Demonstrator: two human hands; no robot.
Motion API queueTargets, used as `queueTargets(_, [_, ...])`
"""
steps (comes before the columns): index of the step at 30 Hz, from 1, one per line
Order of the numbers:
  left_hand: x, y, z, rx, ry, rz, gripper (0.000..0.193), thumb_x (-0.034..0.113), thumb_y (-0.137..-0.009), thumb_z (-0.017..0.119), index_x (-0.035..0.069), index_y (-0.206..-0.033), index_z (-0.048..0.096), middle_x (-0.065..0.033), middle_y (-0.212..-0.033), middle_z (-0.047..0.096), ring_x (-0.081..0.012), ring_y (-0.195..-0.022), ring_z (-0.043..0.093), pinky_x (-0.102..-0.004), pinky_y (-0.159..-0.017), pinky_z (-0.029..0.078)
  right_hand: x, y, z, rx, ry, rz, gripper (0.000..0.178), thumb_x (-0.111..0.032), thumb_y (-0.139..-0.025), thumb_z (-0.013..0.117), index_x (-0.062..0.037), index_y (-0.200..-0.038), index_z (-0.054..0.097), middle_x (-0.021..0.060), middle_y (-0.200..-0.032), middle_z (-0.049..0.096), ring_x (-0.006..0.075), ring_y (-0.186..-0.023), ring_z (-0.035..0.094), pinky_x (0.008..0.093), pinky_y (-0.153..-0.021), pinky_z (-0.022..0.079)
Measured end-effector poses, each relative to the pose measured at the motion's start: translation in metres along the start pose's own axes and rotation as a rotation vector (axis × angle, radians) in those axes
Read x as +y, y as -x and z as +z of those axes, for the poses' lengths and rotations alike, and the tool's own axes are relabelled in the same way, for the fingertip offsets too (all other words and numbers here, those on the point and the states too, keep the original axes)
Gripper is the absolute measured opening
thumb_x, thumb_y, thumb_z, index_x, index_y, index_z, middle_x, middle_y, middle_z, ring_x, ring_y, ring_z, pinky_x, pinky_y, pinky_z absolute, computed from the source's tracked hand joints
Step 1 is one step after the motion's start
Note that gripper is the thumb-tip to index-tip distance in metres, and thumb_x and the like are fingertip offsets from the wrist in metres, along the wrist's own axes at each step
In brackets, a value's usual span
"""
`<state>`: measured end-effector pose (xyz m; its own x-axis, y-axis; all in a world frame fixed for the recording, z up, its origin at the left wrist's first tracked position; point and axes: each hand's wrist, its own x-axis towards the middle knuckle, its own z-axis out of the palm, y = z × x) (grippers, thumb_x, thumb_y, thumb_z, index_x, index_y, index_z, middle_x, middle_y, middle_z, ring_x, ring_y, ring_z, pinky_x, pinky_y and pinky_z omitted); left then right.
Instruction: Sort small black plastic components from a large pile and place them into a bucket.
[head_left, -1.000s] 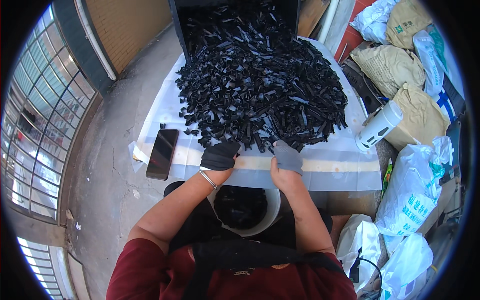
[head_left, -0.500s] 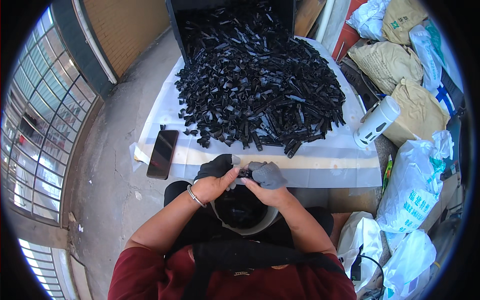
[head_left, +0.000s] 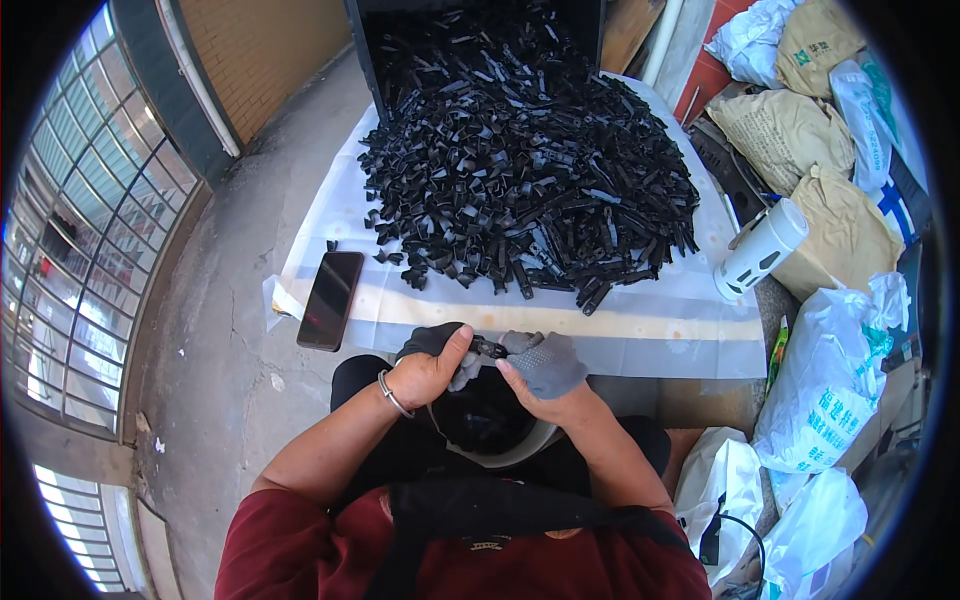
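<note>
A small black plastic part is held between my two hands, just off the table's near edge. My left hand, in a dark glove with bare thumb, closes on its left end. On its right end, my right hand pinches with a bare thumb and grey gloved fingers. Below the hands a pale bucket with a dark inside sits between my legs. A large heap of black plastic parts covers much of the table in front of me.
A phone lies at the left of the cloth-covered table. At the right edge stands a white bottle, tilted in view. A dark open box backs the heap. Stuffed sacks crowd the right side; a barred window is left.
Both hands still hold the black part, which now shows more plainly between them. My right fingers have shifted slightly to the right. The whole view has moved a little.
</note>
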<state>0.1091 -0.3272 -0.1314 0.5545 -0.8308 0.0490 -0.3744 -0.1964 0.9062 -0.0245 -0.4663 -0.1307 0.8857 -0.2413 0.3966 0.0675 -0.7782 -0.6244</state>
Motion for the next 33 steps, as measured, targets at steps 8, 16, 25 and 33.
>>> queueTargets(8, [0.012, -0.001, 0.008, -0.061, -0.199, 0.038, 0.037, 0.029, -0.093, 0.035, 0.000, -0.083, 0.056, -0.0176, -0.077, 0.060, -0.0343, -0.072, 0.056, -0.0381, -0.065, 0.044, 0.001, 0.000, 0.019, 0.125, 0.238, -0.173, 0.022, -0.023, -0.081, 0.056, -0.0061, -0.096, 0.060, 0.0101, -0.094, 0.060, 0.0284, -0.087, 0.056, 0.0381, -0.076, 0.044])
queueTargets(16, [0.002, -0.020, -0.011, -0.165, -0.639, 0.075, 0.038, 0.033, -0.091, 0.037, 0.002, -0.080, 0.056, -0.0188, -0.078, 0.058, -0.0350, -0.072, 0.057, -0.0418, -0.064, 0.044, 0.010, -0.015, 0.003, -0.099, 0.215, -0.006, 0.022, -0.026, -0.081, 0.053, -0.0064, -0.089, 0.059, 0.0123, -0.083, 0.060, 0.0310, -0.079, 0.056, 0.0412, -0.069, 0.044])
queueTargets(25, [-0.035, -0.083, -0.002, 0.253, -0.862, 0.243, 0.030, 0.021, -0.077, 0.057, 0.006, -0.103, 0.058, -0.0129, -0.101, 0.059, -0.0271, -0.089, 0.058, -0.0354, -0.074, 0.047, 0.049, -0.047, 0.011, 0.111, 0.617, -0.070, 0.018, -0.008, -0.073, 0.054, -0.0073, -0.089, 0.062, 0.0126, -0.071, 0.057, 0.0306, -0.067, 0.057, 0.0423, -0.056, 0.045])
queueTargets(33, [-0.040, -0.075, 0.002, 0.279, -0.819, 0.267, 0.030, 0.020, -0.074, 0.061, 0.007, -0.100, 0.056, -0.0128, -0.094, 0.059, -0.0297, -0.086, 0.058, -0.0378, -0.073, 0.047, 0.039, -0.037, -0.004, 0.045, 0.642, -0.047, 0.012, -0.007, -0.073, 0.054, -0.0071, -0.084, 0.061, 0.0127, -0.072, 0.058, 0.0287, -0.067, 0.057, 0.0407, -0.057, 0.045])
